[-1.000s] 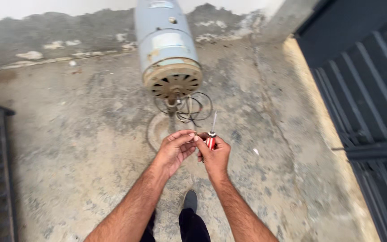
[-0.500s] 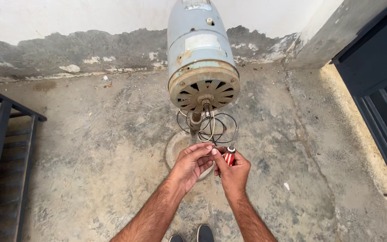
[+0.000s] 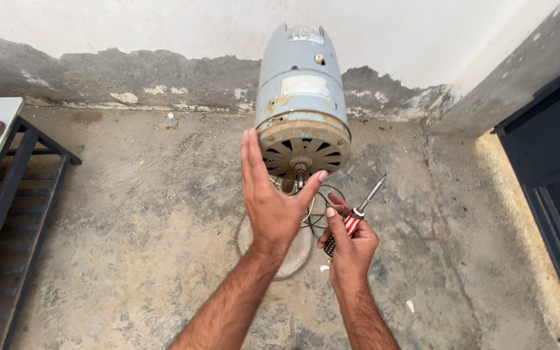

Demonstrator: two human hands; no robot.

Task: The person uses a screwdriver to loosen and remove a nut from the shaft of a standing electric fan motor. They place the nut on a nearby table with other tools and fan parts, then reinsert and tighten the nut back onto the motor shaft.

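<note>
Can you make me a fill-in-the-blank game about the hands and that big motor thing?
1. The right hand holds a ____ with a red, white and black handle.
2. The left hand is spread ____, fingers stretched up in front of the grey motor.
3. The motor's end facing the camera looks brown and ____.
4. Loops of ____ lie on the concrete floor under the motor.

Missing words: screwdriver; open; rusty; wire
</note>
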